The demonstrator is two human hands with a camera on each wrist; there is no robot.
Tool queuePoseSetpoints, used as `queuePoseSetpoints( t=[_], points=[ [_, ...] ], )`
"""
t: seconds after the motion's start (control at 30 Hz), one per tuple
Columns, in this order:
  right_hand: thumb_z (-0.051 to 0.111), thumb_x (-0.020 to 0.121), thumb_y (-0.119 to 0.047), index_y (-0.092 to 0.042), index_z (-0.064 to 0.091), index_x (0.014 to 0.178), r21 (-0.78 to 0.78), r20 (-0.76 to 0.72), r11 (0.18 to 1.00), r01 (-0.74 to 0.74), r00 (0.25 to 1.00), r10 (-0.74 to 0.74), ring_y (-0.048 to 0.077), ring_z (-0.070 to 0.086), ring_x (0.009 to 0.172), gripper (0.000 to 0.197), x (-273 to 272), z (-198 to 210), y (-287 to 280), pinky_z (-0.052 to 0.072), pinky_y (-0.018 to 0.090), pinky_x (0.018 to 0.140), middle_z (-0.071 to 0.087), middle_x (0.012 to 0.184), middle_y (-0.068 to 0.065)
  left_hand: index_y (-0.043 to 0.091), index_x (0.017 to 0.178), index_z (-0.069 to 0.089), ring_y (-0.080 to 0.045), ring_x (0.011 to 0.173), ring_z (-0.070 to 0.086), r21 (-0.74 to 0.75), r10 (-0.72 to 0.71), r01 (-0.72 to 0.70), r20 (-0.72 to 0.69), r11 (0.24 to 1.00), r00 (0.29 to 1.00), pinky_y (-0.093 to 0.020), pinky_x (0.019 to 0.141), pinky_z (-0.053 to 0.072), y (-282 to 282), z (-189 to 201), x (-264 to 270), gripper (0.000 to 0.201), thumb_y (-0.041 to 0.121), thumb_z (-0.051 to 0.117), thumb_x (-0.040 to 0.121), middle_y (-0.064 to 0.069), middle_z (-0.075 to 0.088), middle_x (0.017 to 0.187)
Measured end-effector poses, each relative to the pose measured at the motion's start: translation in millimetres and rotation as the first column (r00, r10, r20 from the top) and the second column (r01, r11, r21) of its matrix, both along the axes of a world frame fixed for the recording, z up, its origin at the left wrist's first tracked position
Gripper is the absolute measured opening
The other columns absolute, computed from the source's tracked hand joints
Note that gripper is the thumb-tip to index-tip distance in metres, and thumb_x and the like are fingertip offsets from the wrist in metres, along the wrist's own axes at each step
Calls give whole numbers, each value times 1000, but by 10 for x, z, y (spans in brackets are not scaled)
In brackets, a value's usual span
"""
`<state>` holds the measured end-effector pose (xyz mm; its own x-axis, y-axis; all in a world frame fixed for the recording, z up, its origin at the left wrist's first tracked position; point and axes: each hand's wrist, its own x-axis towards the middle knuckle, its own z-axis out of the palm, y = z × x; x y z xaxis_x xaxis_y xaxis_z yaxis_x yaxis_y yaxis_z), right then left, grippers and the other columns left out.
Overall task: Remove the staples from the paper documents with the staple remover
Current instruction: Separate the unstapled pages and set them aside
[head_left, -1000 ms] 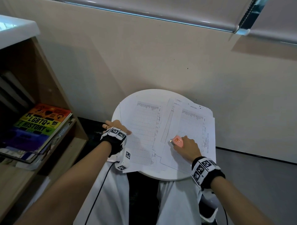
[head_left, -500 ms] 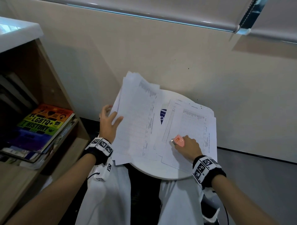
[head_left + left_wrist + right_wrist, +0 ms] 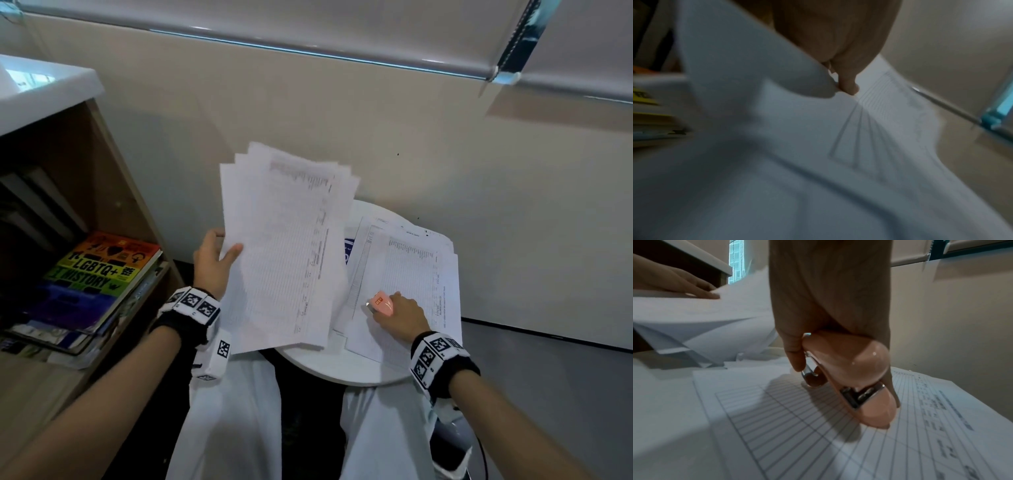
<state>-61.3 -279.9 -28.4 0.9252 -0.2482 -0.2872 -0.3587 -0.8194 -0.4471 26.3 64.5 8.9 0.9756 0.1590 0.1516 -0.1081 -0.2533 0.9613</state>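
Shelf (image 3: 113, 192) at my left, books (image 3: 99, 274) lying flat inside. Round white counter (image 3: 342, 371) between my knees, against wall. Stack (image 3: 411, 274) of printed forms lies flat on counter. Sheaf (image 3: 284, 253) lifted clear of counter, left of stack, fanned at top; my left hand (image 3: 210, 263) pinches its left edge, thumb on front. My right hand (image 3: 400, 315) rests on stack, grip clamped around pink remover (image 3: 380, 303), metal tip toward sheaf.
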Motion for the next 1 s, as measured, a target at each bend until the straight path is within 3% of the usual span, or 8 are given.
queuePoseSetpoints(
  t=[0.1,0.3,0.5,0.6,0.7,0.8,0.9,1.0],
  points=[
    [61,86,-45,-18,54,90,3,8,1000,2,1000,-2,26,60,95,29,-1,13,5,52,38,79,61,98,7,13,97,43,-27,93,54,134,83,-69,-107,989,991,-36,84,46,-143,-119,16,20,19,61,91,-19,55,111],
    [59,84,-53,-15,54,91,-4,9,1000,16,1000,-16,25,61,88,39,2,-18,-8,51,36,73,60,98,7,4,78,41,-20,70,37,315,133,-102,-78,944,988,-28,65,32,-314,-193,33,20,7,52,94,-8,41,72],
    [62,79,-54,-15,55,87,1,10,1000,7,1000,-7,26,63,86,40,-3,-15,-1,52,35,70,60,95,8,10,67,42,-17,59,45,49,124,-119,-132,992,983,-24,54,35,-172,-374,207,30,11,58,92,-6,46,61],
    [61,80,-54,-16,56,89,5,19,1000,8,1000,-8,26,64,83,40,3,-28,-3,49,31,65,64,93,8,15,66,40,-5,50,47,-101,103,-128,-219,987,970,-18,52,38,-111,-410,246,32,14,55,94,-5,47,60],
    [60,79,-58,-15,55,93,2,19,1000,9,1000,-9,27,64,85,46,0,-38,-13,50,32,67,63,95,9,11,67,39,6,39,42,-59,67,-83,-231,995,971,-12,48,38,-109,-408,220,32,4,54,93,-7,43,59],
    [61,82,-51,-14,56,91,-3,14,1000,-3,1000,3,27,63,88,38,-4,-4,-8,50,34,70,62,96,10,8,67,40,-7,50,40,192,52,-24,-142,981,988,-24,60,30,-143,-438,217,29,-6,57,87,-10,41,59],
    [60,87,-45,-19,50,80,-11,25,1000,-12,1000,13,26,61,88,29,-23,50,-5,43,29,63,62,95,8,8,69,41,-20,62,37,347,-1,30,-83,937,997,-29,57,21,-192,-496,250,28,3,62,87,-9,41,59],
    [58,89,-45,-24,44,73,-3,22,1000,-9,1000,9,25,60,87,30,-29,69,-6,37,28,62,59,90,5,8,71,44,-21,72,38,423,-87,128,-114,897,990,-32,66,35,-284,-494,249,25,8,63,88,-7,43,71]
  ],
)
